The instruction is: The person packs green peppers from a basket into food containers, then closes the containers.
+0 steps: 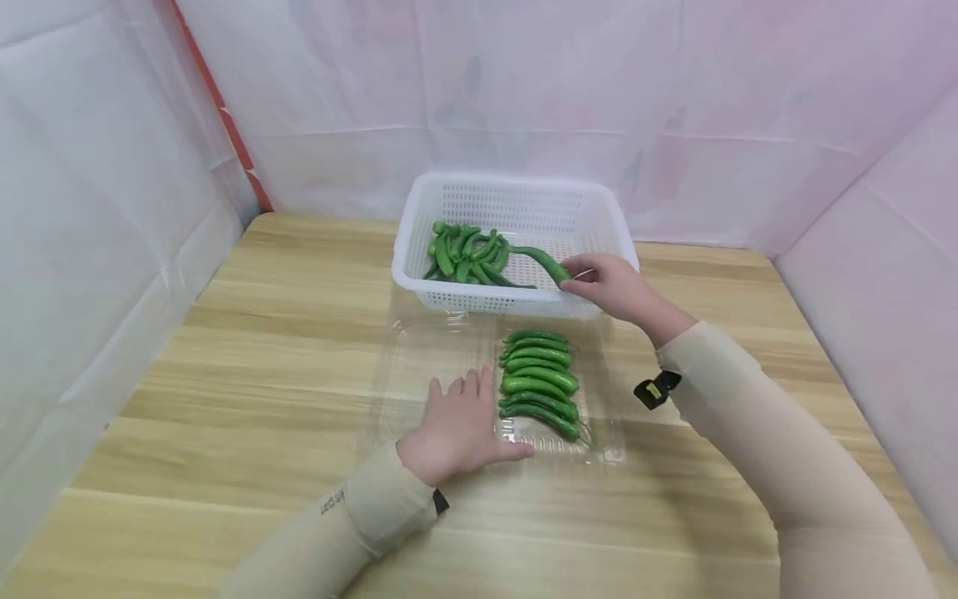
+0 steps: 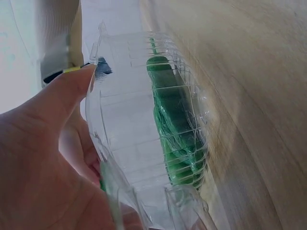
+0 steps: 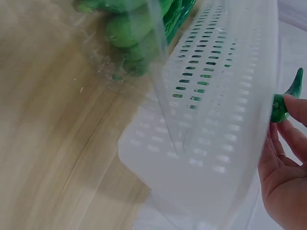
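Between thumb and fingers, my right hand (image 1: 609,287) pinches one long green chili pepper (image 1: 545,261) over the front rim of a white plastic basket (image 1: 516,298). A heap of green chilies (image 1: 464,254) lies in the basket's left part. In front stands a clear hinged plastic box (image 1: 404,374), lid spread out to the left. Its right half holds a row of several green chilies (image 1: 539,381) lying crosswise. My left hand (image 1: 460,428) rests at the box's near side, fingers straight and thumb extended; in the left wrist view the thumb touches the clear rim (image 2: 91,110).
The wooden table (image 1: 224,399) stretches out on both sides of the box. White sheeting (image 1: 524,83) hangs behind the basket, with more sheeting at left and right. A black strap piece (image 1: 657,389) sits on the right wrist.
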The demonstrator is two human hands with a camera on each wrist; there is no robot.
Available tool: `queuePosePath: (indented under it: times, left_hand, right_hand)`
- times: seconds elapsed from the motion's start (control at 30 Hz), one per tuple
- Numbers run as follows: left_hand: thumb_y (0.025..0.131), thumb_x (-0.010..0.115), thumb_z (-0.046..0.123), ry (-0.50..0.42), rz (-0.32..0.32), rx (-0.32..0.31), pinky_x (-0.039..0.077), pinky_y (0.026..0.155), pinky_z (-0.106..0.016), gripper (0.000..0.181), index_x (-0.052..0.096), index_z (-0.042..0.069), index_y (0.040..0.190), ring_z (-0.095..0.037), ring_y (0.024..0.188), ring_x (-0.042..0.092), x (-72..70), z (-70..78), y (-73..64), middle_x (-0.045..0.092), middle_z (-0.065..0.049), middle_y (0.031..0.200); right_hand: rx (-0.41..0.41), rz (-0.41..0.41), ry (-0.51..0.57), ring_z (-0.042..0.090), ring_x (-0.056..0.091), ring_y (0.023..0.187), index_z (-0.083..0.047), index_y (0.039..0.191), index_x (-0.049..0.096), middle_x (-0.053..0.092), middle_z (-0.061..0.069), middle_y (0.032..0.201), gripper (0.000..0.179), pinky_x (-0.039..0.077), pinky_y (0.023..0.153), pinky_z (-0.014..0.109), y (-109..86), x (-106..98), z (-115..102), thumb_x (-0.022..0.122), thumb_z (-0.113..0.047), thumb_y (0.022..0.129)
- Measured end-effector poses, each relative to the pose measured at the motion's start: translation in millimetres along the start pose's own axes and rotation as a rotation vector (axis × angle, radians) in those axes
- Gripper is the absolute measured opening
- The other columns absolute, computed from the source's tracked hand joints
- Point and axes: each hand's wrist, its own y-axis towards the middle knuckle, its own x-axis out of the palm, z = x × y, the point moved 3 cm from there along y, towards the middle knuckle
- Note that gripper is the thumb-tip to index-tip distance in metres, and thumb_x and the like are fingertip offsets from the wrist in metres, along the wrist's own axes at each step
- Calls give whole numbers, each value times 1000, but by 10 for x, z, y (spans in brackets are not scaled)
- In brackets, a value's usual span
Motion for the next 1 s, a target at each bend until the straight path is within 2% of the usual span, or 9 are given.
queuePosePath:
  times: [0.17, 0.27, 0.33, 0.43, 0.53, 0.63, 0.77, 0.9, 1.0]
  left_hand:
    - [69, 47, 83, -2, -3, 0, 22, 103, -59, 119, 17, -1, 147, -35, 126, 40, -14, -6, -7, 35, -20, 144]
    - [69, 47, 83, -2, -7, -1, 21, 103, -60, 119, 16, -1, 147, -35, 127, 39, -13, -6, -9, 34, -20, 144]
    - [68, 46, 83, -2, -9, -2, 20, 103, -60, 120, 16, -2, 147, -36, 128, 38, -11, -6, -7, 34, -20, 145]
    - [68, 45, 84, 10, -11, 0, 20, 103, -61, 120, 15, -2, 147, -36, 128, 37, -4, -6, 6, 33, -20, 145]
    - [68, 44, 85, 18, -6, 3, 20, 103, -61, 121, 15, -2, 147, -36, 128, 37, -1, -6, 20, 33, -20, 145]
    - [68, 44, 85, 24, -5, 4, 21, 103, -61, 121, 15, -2, 147, -35, 127, 38, 0, -9, 25, 34, -20, 144]
    - [68, 44, 85, 26, -1, 1, 21, 103, -61, 120, 16, -2, 147, -35, 127, 38, -8, -16, 32, 35, -20, 144]
    - [68, 45, 84, 15, -2, -3, 21, 103, -60, 120, 16, -1, 147, -34, 127, 39, -8, -16, 39, 35, -20, 144]
    - [68, 45, 84, 12, -5, -4, 22, 102, -60, 120, 17, -2, 147, -34, 126, 40, 4, -16, 39, 36, -20, 143]
  right_hand:
    - [-38, 52, 30, 32, 60, 100, 4, 120, 58, 63, 20, 108, 36, 49, 83, 44, -225, -47, -45, 61, -18, 91]
    - [-66, 40, 8, 28, 61, 95, 3, 117, 61, 65, 16, 101, 33, 50, 82, 42, -367, -46, -88, 63, -18, 90]
    - [-92, 2, -1, 25, 62, 90, 3, 113, 63, 66, 13, 97, 30, 51, 80, 40, -467, -10, -110, 64, -15, 89]
    - [-134, -100, -17, 20, 62, 86, 2, 110, 64, 67, 8, 95, 26, 52, 76, 34, -626, 79, -159, 66, -8, 86]
    - [-167, -229, -67, 15, 63, 83, 2, 110, 64, 68, 3, 92, 28, 52, 73, 31, -774, 186, -207, 67, -9, 85]
    - [-215, -323, -157, 11, 63, 80, 0, 107, 65, 67, -1, 88, 27, 52, 71, 29, -897, 295, -256, 68, -14, 84]
    - [-259, -386, -224, 11, 64, 77, -1, 103, 65, 68, -1, 84, 23, 53, 70, 30, -991, 435, -303, 69, -12, 82]
    - [-213, -424, -271, 10, 62, 75, -1, 101, 65, 66, -2, 80, 24, 52, 68, 30, -1040, 553, -331, 71, -10, 80]
    - [-188, -442, -317, 7, 55, 66, -5, 97, 65, 60, -6, 71, 20, 48, 61, 28, -1074, 634, -345, 72, -11, 79]
